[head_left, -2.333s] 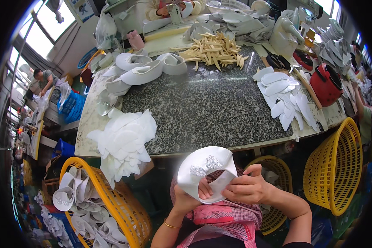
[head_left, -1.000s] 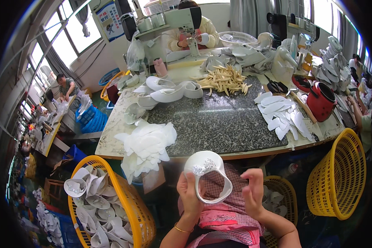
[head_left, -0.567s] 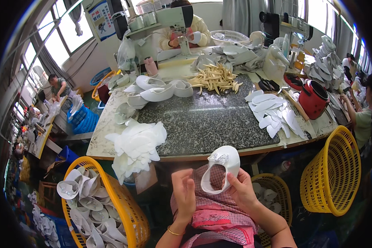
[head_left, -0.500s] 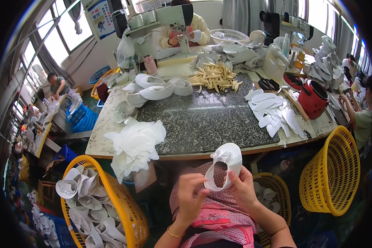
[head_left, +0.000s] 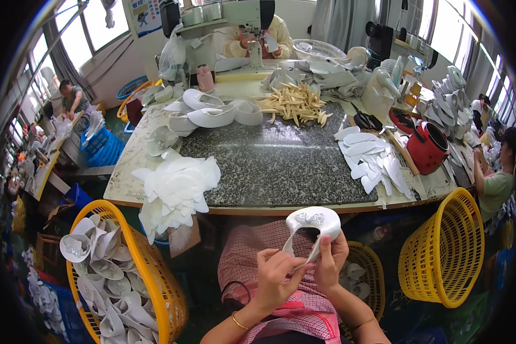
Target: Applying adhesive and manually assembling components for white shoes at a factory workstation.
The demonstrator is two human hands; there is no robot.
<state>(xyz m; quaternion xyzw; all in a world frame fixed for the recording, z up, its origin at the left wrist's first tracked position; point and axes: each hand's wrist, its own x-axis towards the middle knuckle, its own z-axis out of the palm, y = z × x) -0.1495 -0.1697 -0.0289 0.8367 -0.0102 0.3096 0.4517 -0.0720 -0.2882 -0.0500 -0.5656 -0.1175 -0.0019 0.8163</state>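
Your right hand [head_left: 331,265] covers the lower end of the white shoe upper [head_left: 311,228], so you cannot see how its fingers [head_left: 325,247] close behind it. Your left hand [head_left: 274,278] hides that side's strap end. Both your forearms run off the lower edge. The yellow basket [head_left: 136,252] at your left is cut off at the bottom. The small basket [head_left: 366,275] under the worktop [head_left: 269,166] sits half behind your right arm. The person at the far sewing machine [head_left: 251,17] is mostly hidden by it.
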